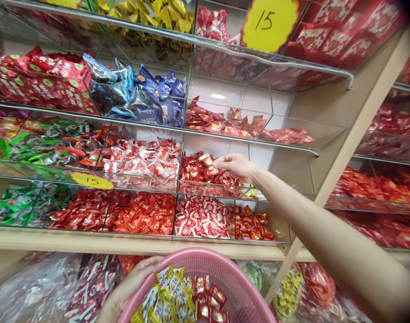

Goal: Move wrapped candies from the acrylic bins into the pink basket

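Observation:
My left hand (134,281) grips the left rim of a pink plastic basket (247,289) at the bottom of the view. Inside the basket, yellow-and-white wrapped candies (171,296) fill the left side, and several red-and-gold wrapped candies (218,295) lie beside them. Reaching into a clear shelf compartment, my right hand (235,165) pinches a red-and-gold wrapped candy (207,160) between thumb and fingers. Just below that candy lies a pile of similar red candies (193,169). Part of the basket is cut off by the lower frame edge.
Clear dividers and shelf fronts separate the sweets. White-and-red candies (147,157) lie left of my right hand, blue packets (160,96) higher up. A yellow price tag (270,24) reads 15. A wooden post (363,121) slants at right; bagged candies (93,282) sit under the wooden ledge (73,240).

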Demonstrator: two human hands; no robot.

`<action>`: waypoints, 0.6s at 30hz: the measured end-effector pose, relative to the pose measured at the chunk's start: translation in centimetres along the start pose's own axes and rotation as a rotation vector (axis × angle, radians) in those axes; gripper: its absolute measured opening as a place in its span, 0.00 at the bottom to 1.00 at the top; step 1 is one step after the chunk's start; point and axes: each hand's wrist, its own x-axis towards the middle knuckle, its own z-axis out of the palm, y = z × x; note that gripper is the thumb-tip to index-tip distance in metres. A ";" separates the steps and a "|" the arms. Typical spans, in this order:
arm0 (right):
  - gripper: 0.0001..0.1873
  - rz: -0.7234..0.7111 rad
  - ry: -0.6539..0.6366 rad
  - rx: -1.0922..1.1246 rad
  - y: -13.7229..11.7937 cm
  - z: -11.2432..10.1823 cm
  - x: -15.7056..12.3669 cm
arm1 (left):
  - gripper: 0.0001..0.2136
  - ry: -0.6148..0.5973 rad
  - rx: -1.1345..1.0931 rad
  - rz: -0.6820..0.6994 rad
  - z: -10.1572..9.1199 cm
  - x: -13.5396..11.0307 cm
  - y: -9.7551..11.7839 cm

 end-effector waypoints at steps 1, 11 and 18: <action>0.07 0.042 0.018 -0.051 0.2 0.4 0.3 | 0.14 -0.022 -0.027 -0.007 -0.1 -0.2 0.2; 0.21 -0.069 0.205 -0.780 -0.8 2.2 2.5 | 0.18 -0.035 -0.120 -0.056 0.2 -1.1 1.6; 0.22 -0.027 0.157 -0.722 0.1 3.5 3.3 | 0.17 -0.064 -0.109 -0.041 0.0 -0.9 1.3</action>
